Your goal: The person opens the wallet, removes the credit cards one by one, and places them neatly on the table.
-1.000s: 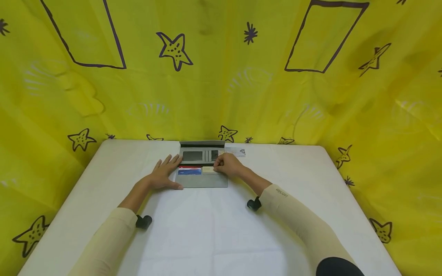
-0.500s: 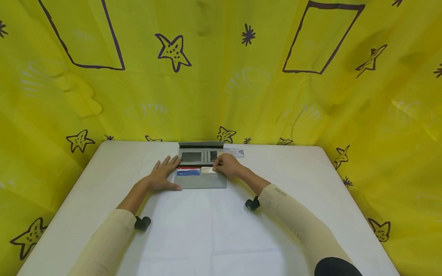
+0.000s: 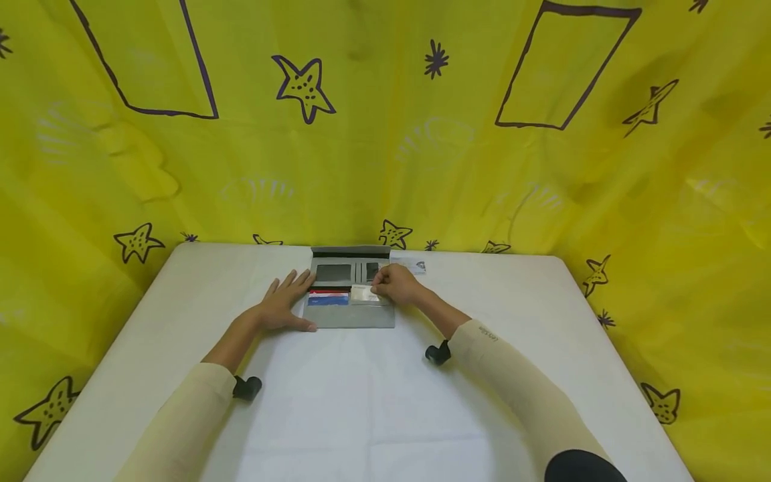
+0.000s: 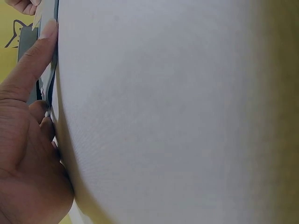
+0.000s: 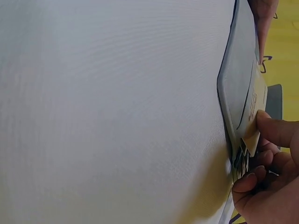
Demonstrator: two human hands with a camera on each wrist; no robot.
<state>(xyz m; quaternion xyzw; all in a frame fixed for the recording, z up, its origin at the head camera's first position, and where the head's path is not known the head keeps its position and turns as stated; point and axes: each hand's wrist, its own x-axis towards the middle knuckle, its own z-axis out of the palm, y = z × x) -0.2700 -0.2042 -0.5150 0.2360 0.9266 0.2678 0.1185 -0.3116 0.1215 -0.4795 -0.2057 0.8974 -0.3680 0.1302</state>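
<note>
At the far edge of the white worktop, a grey wallet lies unfolded, its plain lower panel toward the person. Right hand over the wallet's right side, thumb and fingers pinching a pale card near its right end; the right wrist view has the thumb on the card's printed face, fingertips behind. Card's lower edge sits in the lower panel's pocket. Change from half a second ago: the card now stands a little higher out of that pocket, more of its face showing. Left hand spread, fingers extended, fingertips along the wallet's left edge, thumb on the near left corner; no clear change there. Beside the pale card, to its left, a blue card with white and red bands at the top, in the same place as before. Upper panel carries a dark window. Just past the wallet's right edge, a flat printed piece, paper or card, cannot tell; likewise unmoved. Yellow curtain with drawn stars behind.
</note>
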